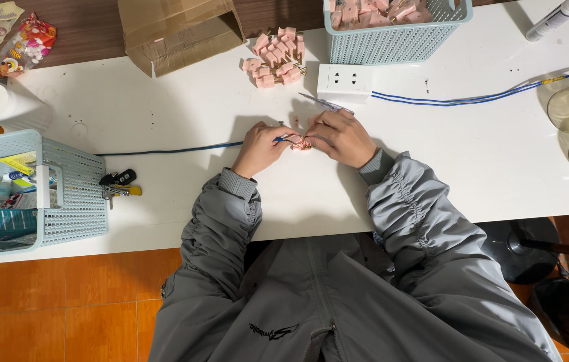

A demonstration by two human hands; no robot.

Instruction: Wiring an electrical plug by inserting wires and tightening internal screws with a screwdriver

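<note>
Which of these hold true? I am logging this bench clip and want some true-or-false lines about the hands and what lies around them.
1. Both hands, left hand and right hand, meet on a small pink plug. True.
2. The blue cable runs off from the right hand. False: from the left hand.
3. A pile of pink plugs lies beside the white socket strip. True.
4. The keys lie inside the basket. False: on the table beside it.

The table (164, 107) was white, crossed by a blue cable (164, 151); the plug (301, 143) and the pile of plugs (276, 57) were pink with brass pins. Both baskets (392, 41) were pale blue lattice, the socket (344, 82) white, and the box (177, 30) brown. The sleeves (405, 201) were grey and the floor (63, 302) orange tile.
</note>
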